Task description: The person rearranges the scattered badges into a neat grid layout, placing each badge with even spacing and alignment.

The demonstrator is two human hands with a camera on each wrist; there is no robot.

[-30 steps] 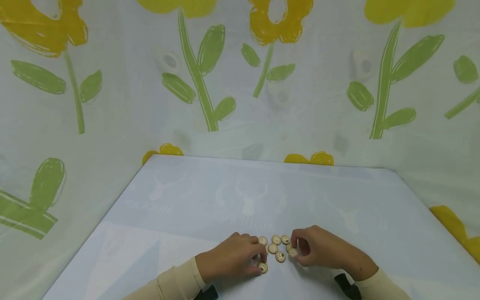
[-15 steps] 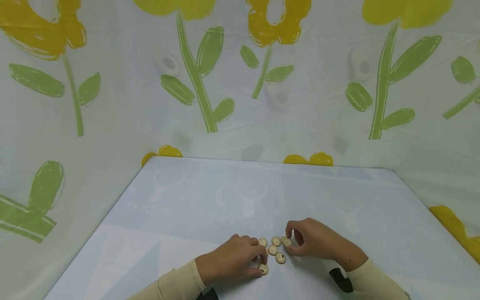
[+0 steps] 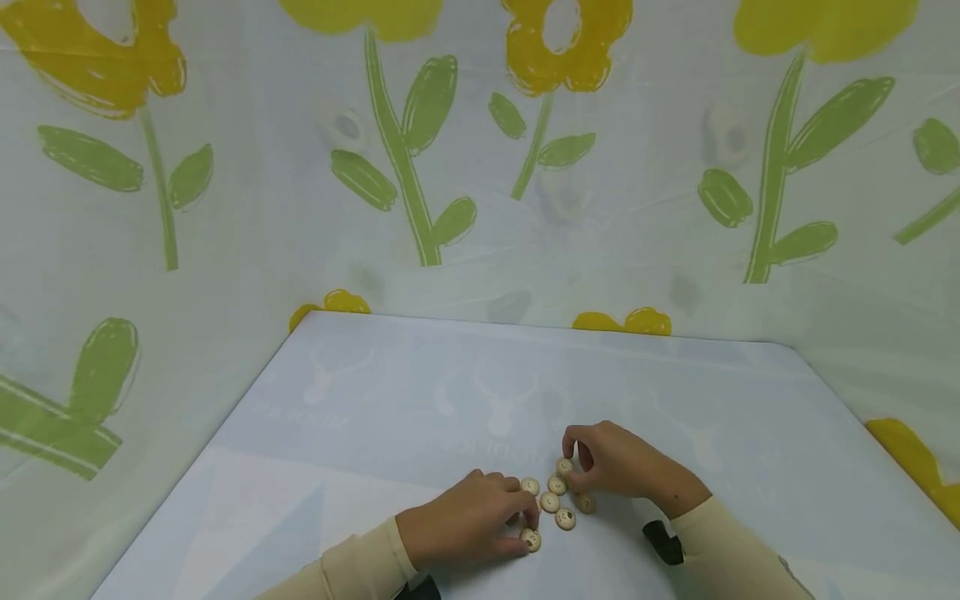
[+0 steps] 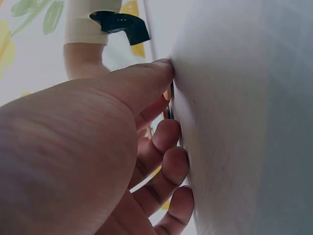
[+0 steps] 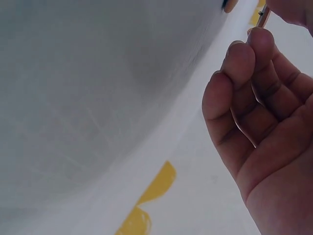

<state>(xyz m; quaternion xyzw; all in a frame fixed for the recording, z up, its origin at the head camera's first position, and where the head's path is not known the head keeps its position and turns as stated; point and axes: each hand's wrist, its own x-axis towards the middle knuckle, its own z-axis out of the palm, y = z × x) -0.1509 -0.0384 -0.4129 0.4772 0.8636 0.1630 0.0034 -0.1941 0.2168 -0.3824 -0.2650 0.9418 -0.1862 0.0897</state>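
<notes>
Several small round pale wooden discs with dark printed marks lie grouped near the front of the table in the head view, one (image 3: 550,502) in the middle. My left hand (image 3: 472,521) pinches the nearest disc (image 3: 531,540) between thumb and index finger at the table surface; the left wrist view shows its thumb (image 4: 151,78) low against the table. Another disc (image 3: 565,467) is pinched by my right hand (image 3: 622,462) at the far side of the group. Its thin edge (image 5: 264,17) shows between thumb and finger in the right wrist view. My left fingers partly cover one disc.
The white table (image 3: 375,392) has faint deer prints and stretches away behind the discs. A flower-print cloth (image 3: 255,208) hangs behind it and at its sides. Dark straps sit at both wrists, one (image 3: 663,542) on the right.
My right hand has moved up and left with its disc, from the group's right side past another disc to the far side. The left hand has stayed on its disc.
</notes>
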